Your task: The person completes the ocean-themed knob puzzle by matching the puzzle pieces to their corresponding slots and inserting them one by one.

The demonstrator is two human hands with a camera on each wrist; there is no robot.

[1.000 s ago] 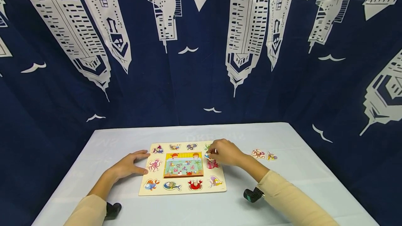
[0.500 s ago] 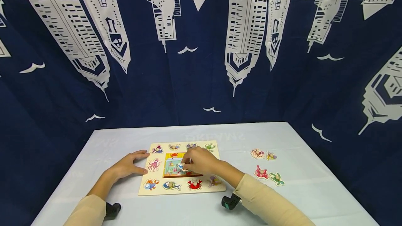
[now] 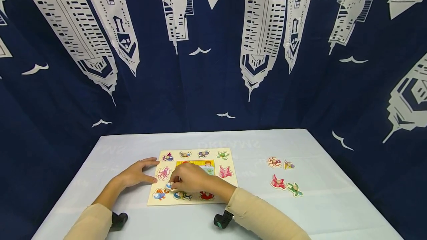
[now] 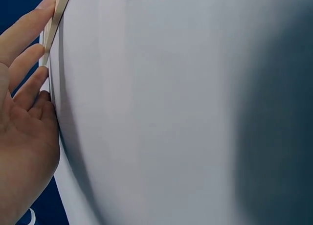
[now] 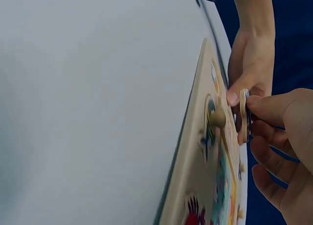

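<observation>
Puzzle board lies mid-worktop, most animal slots filled; four loose pieces wait well to its right. Your right hand pinches a small piece above the board's near-left part, your left hand lying flat at its left edge.

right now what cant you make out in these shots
- Held puzzle piece: its picture. Right wrist view shows only its edge; in the head view the right hand covers it.
- Puzzle board: the middle picture, partly behind that hand.
- Left hand: left wrist view cuts off all but fingers on the board's edge.
</observation>
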